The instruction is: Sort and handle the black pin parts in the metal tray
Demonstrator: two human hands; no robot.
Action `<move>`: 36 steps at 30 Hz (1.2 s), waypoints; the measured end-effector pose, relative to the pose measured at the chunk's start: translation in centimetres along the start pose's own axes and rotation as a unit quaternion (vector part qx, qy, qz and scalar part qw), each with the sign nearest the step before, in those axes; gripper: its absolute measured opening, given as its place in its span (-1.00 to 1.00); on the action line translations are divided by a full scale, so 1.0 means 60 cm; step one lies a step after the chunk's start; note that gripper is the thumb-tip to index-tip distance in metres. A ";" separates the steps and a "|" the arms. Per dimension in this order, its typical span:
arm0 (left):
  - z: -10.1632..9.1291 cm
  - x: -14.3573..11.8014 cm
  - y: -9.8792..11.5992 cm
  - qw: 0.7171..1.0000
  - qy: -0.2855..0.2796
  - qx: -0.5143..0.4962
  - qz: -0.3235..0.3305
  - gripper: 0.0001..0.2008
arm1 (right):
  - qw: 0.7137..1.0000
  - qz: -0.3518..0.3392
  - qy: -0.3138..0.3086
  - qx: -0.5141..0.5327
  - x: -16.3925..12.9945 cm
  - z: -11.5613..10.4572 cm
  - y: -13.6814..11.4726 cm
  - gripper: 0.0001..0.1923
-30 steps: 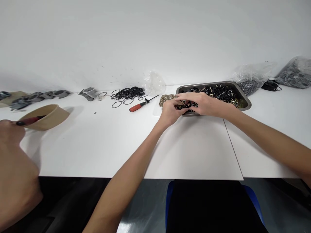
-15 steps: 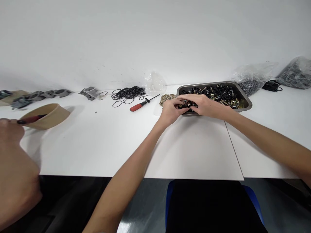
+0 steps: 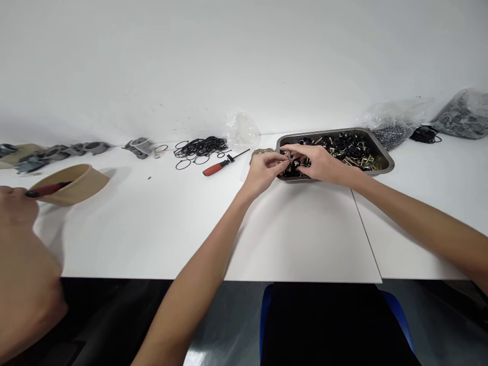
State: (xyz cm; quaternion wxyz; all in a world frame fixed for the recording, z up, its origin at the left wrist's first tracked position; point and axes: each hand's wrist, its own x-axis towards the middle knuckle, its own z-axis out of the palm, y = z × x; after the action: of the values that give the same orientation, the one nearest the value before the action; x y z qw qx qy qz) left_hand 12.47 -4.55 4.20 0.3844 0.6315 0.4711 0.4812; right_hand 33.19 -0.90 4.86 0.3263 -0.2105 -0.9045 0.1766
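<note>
Both hands have lifted slightly off the heap of parts since a second ago and drawn their fingertips together over the tray's near-left corner.

Far left: a co-worker's hand point(image 3: 15, 213) by a tan bowl point(image 3: 70, 183) with a red-handled tool in it. Grey fittings point(image 3: 57, 151) along the back edge. Loose black rings point(image 3: 200, 147), then a red screwdriver point(image 3: 221, 163), lie on the desk point(image 3: 152, 229).

Left hand point(image 3: 263, 173) pinches a small part point(image 3: 291, 158), too small to identify; right hand point(image 3: 322, 162) pinches it from the other side, fingertips touching. It sits just above the metal tray point(image 3: 385, 162) of black and brass pieces. Bagged parts point(image 3: 392, 127) sit right of the tray.

Risks: the piece is tiny and held by fingertips only. A slip would likely drop it among look-alikes in the tray, or over the rim onto the desk, where it could roll. Forearms crossing the desk edge could nudge the tray.
</note>
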 end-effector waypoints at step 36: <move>-0.003 -0.001 0.005 0.997 0.054 0.011 0.048 -0.74 | 0.967 0.131 0.109 0.190 -0.002 0.030 -0.004 -0.36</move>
State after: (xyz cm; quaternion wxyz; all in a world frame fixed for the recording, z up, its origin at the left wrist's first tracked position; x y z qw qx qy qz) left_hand 12.37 -4.66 4.53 0.3282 0.6306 0.4654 0.5273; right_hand 31.98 -1.47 3.61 0.4313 -0.2791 -0.7779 0.3618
